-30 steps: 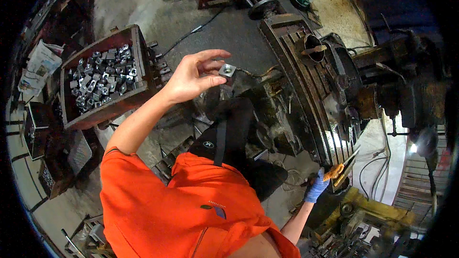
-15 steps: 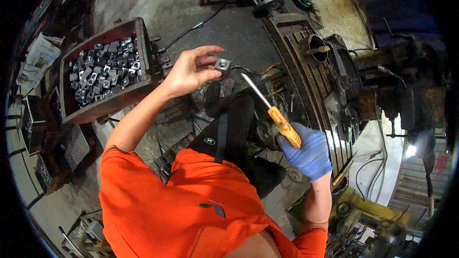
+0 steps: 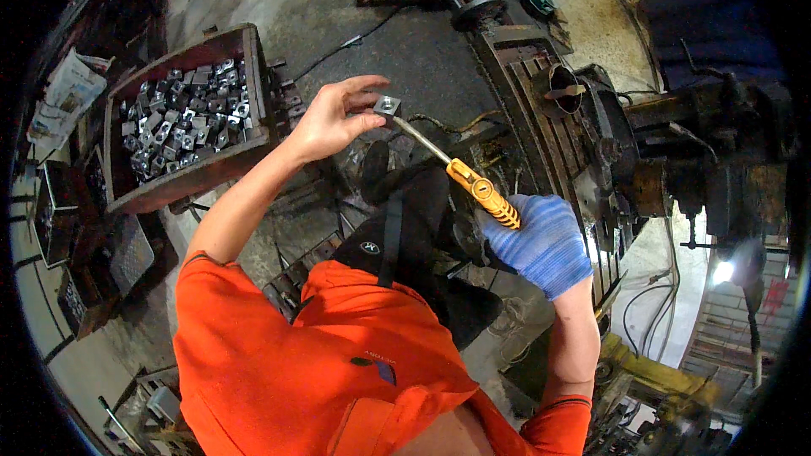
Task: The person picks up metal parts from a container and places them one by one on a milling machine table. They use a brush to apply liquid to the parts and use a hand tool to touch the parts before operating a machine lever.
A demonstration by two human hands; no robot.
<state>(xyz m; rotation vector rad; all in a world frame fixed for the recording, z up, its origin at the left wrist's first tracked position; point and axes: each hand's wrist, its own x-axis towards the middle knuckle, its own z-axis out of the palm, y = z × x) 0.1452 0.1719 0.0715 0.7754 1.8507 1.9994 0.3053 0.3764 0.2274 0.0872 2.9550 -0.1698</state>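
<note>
Near the crate point(image 3: 258, 84), left hand point(image 3: 329, 123) (half-curled) pinches a metal block point(image 3: 387, 105).

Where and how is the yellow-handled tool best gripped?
Around its yellow handle, probably from the lower right, where the gloved right hand has it: the handle is thicker than the slim metal shaft, and its ridged rear faces that way. The shaft points up-left toward the metal block, so leave it free.
</note>
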